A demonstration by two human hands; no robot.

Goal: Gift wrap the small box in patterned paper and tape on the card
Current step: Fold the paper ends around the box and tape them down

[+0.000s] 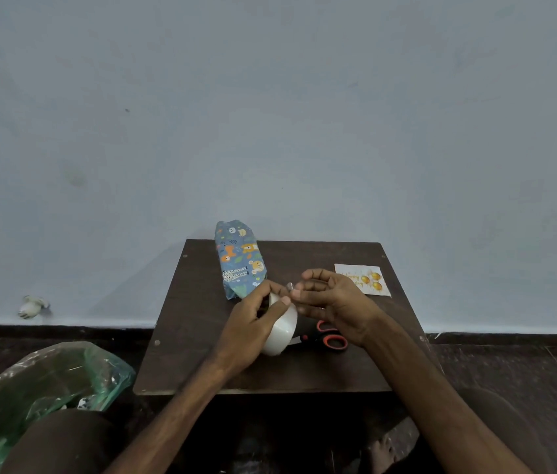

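The box wrapped in blue animal-patterned paper lies at the far left of the small dark table, its far end past the back edge. A white card with gold balloons lies flat at the far right. My left hand grips a roll of clear tape above the table's middle. My right hand pinches the tape's free end right beside the roll.
Orange-handled scissors lie on the table under my right wrist. A green plastic bag sits on the floor at the left. A small white object rests by the wall. My knees are at the bottom.
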